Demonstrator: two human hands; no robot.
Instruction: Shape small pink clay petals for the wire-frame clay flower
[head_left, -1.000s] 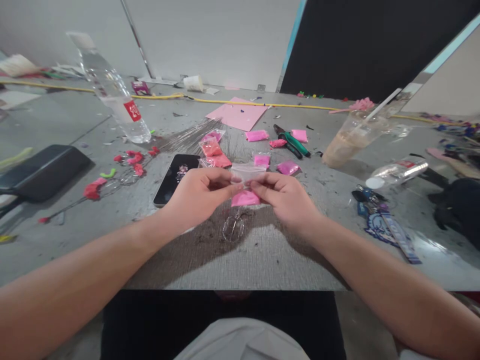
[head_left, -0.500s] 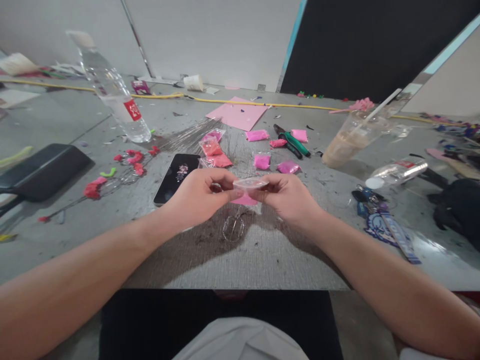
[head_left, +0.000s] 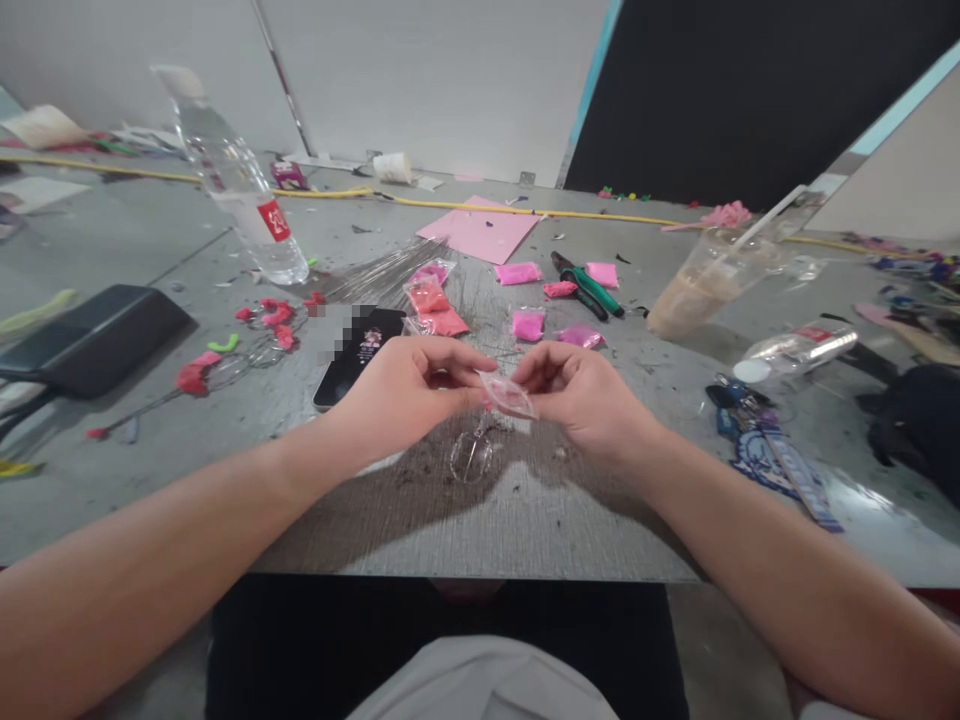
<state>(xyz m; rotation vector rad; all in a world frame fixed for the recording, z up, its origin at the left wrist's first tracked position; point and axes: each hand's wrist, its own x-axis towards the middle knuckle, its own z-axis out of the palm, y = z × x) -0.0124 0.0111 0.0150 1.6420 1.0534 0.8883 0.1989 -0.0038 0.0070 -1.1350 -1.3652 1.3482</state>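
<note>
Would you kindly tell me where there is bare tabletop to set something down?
Small specks aside, there is room between the wire loop and the table's near edge, also between the right forearm and the keychain. It is crowded around the phone, pink packets and green-handled pliers.

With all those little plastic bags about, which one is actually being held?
The clear plastic bag pinched between the left hand and the right hand; the other bags, pink and orange, lie on the table beyond.

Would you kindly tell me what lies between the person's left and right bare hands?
The head view shows a small clear plastic bag, held by the left hand and right hand.
</note>
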